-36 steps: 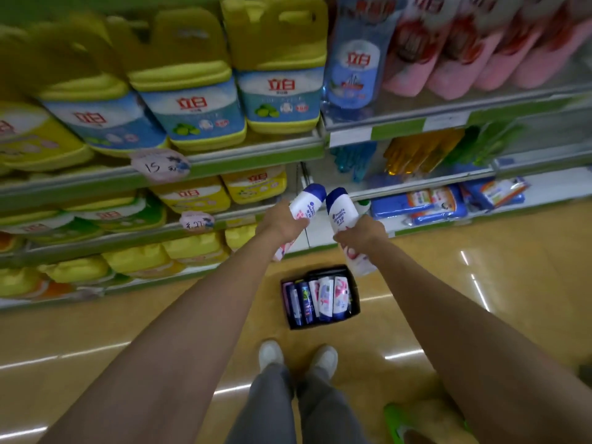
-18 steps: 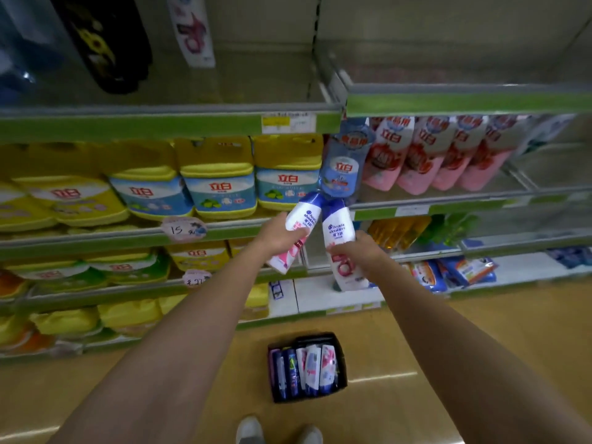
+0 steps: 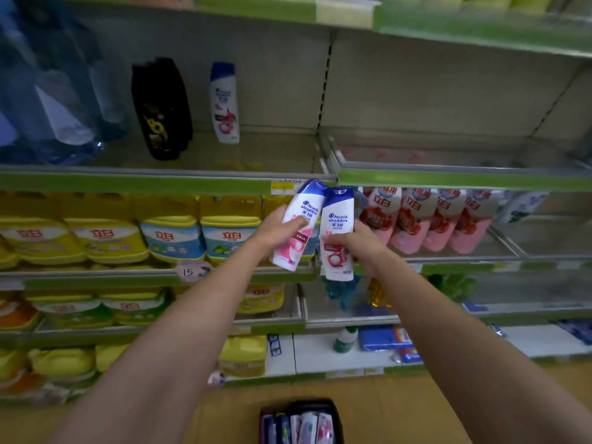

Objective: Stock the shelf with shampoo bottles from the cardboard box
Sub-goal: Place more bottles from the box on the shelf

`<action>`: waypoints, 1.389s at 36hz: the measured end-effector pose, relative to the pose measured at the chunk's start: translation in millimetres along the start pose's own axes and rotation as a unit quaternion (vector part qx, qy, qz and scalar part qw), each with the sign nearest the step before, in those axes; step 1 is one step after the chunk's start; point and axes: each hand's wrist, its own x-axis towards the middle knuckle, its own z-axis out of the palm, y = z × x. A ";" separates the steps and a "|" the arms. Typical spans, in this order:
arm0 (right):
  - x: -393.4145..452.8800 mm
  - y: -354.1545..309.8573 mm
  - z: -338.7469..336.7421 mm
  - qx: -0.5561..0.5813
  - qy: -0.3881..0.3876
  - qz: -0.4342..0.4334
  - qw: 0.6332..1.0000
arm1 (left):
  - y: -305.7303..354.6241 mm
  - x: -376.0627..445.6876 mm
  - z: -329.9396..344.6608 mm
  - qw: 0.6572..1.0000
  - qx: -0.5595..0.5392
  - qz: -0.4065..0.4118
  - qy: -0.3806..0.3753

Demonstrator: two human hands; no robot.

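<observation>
Shampoo bottles labelled "head & shoulders", one per hand.

Two bare forearms, sleeveless as far as the bottom edge of the view, ending in the left hand and the right hand, with no glove, watch, ring or band showing on either wrist or on the visible fingers.

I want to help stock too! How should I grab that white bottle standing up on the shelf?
Probably wrap your fingers round the middle of the shelf bottle, coming from the front. It stands upright, tall and slim, with open shelf before it; the black bottles crowd its left.
</observation>
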 end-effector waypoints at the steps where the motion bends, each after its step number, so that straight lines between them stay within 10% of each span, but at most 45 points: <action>1: -1.2 -6.0 0.0 0.001 -0.004 -0.008 1.000 | 4.2 -2.1 -1.9 1.000 -0.018 0.003 0.004; 50: 69.2 -182.0 108.6 -0.032 -0.022 -0.120 0.992 | 72.2 53.7 -177.3 0.986 -0.042 0.128 0.100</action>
